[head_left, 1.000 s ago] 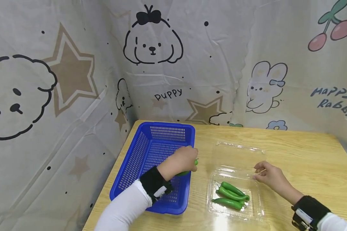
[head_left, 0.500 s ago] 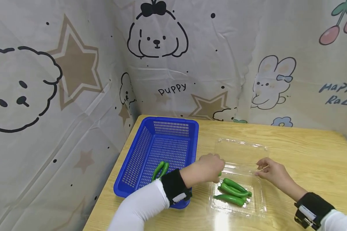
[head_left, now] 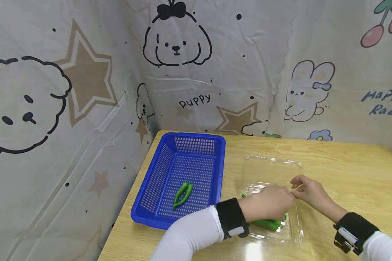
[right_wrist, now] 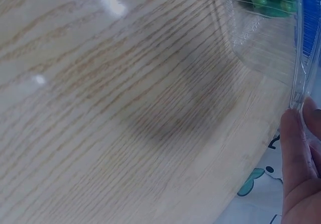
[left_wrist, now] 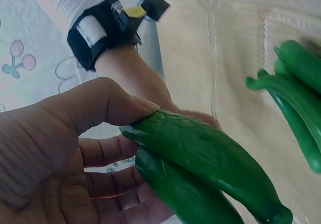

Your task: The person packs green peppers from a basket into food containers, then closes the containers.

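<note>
My left hand point(head_left: 269, 202) pinches a pair of green chili peppers point(left_wrist: 205, 158) between thumb and fingers, low over the clear plastic clamshell box point(head_left: 294, 232). Several more green peppers point(left_wrist: 301, 96) lie in the box's base, partly hidden by the left hand in the head view. My right hand point(head_left: 310, 190) pinches the clear box's edge near its hinge with thumb and index finger, as the right wrist view shows. The two hands nearly meet in the head view. The lid point(head_left: 272, 167) stands folded back, away from me.
At the left, a blue slotted basket point(head_left: 223, 163) stands on the wooden table point(head_left: 352, 170) with two green peppers point(head_left: 183, 195) inside. Its near right corner is hidden behind the left forearm. A printed cloth point(head_left: 235, 72) hangs behind and at the left.
My left hand has lifted peppers from the blue basket and carried them right, over the clear box. Two peppers in the basket have come into sight. The right hand keeps its hold.
</note>
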The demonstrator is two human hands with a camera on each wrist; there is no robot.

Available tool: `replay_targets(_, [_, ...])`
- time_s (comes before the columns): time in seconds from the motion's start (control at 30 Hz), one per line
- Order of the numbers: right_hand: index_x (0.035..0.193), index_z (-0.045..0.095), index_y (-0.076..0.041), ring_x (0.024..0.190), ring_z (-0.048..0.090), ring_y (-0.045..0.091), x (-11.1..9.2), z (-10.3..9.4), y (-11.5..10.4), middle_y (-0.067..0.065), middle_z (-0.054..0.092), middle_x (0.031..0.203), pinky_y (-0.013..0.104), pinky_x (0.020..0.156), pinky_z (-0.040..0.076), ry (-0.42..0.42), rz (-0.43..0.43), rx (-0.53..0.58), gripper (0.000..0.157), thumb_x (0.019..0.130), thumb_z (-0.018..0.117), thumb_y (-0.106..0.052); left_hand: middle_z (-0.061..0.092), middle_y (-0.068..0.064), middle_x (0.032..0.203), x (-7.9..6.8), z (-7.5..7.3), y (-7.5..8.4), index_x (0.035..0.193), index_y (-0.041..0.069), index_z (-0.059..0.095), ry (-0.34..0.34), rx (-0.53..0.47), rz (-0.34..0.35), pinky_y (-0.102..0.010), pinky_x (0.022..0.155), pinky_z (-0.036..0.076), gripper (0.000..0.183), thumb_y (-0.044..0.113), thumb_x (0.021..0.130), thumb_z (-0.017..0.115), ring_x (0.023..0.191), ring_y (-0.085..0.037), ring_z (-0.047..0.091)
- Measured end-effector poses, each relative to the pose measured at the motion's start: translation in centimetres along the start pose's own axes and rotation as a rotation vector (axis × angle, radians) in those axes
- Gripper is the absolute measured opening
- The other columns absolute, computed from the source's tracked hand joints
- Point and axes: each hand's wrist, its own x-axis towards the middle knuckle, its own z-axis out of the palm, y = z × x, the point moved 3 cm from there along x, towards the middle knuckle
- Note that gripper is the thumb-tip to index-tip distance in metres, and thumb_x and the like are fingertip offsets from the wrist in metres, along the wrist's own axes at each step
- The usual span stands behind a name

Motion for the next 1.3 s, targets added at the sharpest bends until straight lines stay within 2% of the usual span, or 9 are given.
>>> replay_targets(0.17, [0.1,0.057,0.005,0.074,0.065,0.025,0.1,-0.2,0.0,0.011,0.061,0.086,0.023,0.057,0.051,0.009,-0.002,-0.011,0.029,0.077,0.073,-0.002,0.051,0.016,0.098,0.7,-0.1,1.2,0.094,0.03,0.056,-0.02,0.029,0.002,-0.02,0.059,0.049,0.02,0.041,0.083,0.069,0.081,-0.004,0.05])
replay_targets(0.37, [0.101,0.057,0.005,0.074,0.064,0.023,-0.2,0.0,0.1,0.01,0.061,0.087,0.023,0.058,0.051,-0.004,0.025,0.014,0.028,0.077,0.071,0.001,0.052,0.016,0.09,1.3,0.9,1.7,0.079,0.029,0.057,-0.013,0.019,0.024,-0.019,0.053,0.047,0.016,0.036,0.082,0.071,0.072,-0.003,0.049])
replay_targets(0.47, [0.102,0.057,0.005,0.075,0.064,0.023,-0.3,0.2,0.0,0.01,0.061,0.087,0.023,0.058,0.051,-0.007,0.024,0.026,0.03,0.077,0.072,0.0,0.055,0.019,0.098,1.7,1.7,1.7,0.086,0.031,0.059,-0.012,0.032,0.03,-0.02,0.06,0.05,0.016,0.038,0.081,0.073,0.08,-0.001,0.051])
replay_targets(0.57, [0.102,0.057,0.005,0.074,0.064,0.021,-0.2,0.3,0.0,0.01,0.061,0.088,0.022,0.058,0.051,-0.004,0.023,0.029,0.032,0.076,0.075,-0.003,0.056,0.021,0.102,2.0,2.7,1.6,0.1,0.034,0.06,-0.025,0.036,0.032,-0.018,0.067,0.05,0.025,0.038,0.08,0.074,0.087,0.001,0.052])
replay_targets(0.67, [0.102,0.057,0.005,0.073,0.064,0.019,-0.2,0.4,0.0,0.009,0.061,0.087,0.021,0.057,0.051,0.002,0.024,0.024,0.035,0.075,0.077,-0.006,0.057,0.022,0.097,2.3,3.6,1.5,0.106,0.035,0.059,-0.046,-0.004,0.021,-0.017,0.068,0.05,0.033,0.038,0.078,0.076,0.084,0.003,0.053])
replay_targets(0.8, [0.102,0.057,0.004,0.073,0.065,0.019,-0.1,0.5,0.0,0.009,0.061,0.087,0.021,0.057,0.051,0.005,0.022,0.013,0.036,0.074,0.078,-0.007,0.059,0.022,0.088,2.7,4.6,1.5,0.095,0.034,0.06,-0.075,0.001,-0.01,-0.019,0.067,0.051,0.022,0.039,0.079,0.075,0.078,0.001,0.054])
replay_targets(0.97, [0.101,0.057,0.004,0.072,0.065,0.019,0.0,0.6,-0.1,0.009,0.061,0.087,0.021,0.057,0.051,0.009,0.013,0.005,0.036,0.074,0.078,-0.006,0.059,0.019,0.083,2.9,5.3,1.8,0.081,0.031,0.057,-0.086,0.051,-0.024,-0.023,0.062,0.05,0.012,0.03,0.084,0.069,0.071,-0.001,0.051])
replay_targets(1.1, [0.1,0.057,0.004,0.07,0.064,0.016,0.0,0.5,-0.2,0.009,0.062,0.087,0.021,0.057,0.051,0.013,0.006,0.008,0.036,0.073,0.079,-0.006,0.058,0.018,0.082,3.0,5.7,1.9,0.081,0.03,0.058,-0.104,0.042,-0.048,-0.024,0.062,0.05,0.011,0.025,0.085,0.067,0.07,-0.002,0.05])
replay_targets(1.3, [0.098,0.058,0.003,0.07,0.065,0.017,0.0,0.3,-0.4,0.009,0.063,0.086,0.022,0.057,0.051,0.02,-0.003,-0.008,0.035,0.072,0.079,-0.007,0.061,0.016,0.09,3.2,6.2,2.1,0.084,0.029,0.059,-0.11,0.049,-0.059,-0.028,0.069,0.054,0.011,0.022,0.092,0.058,0.076,-0.005,0.057])
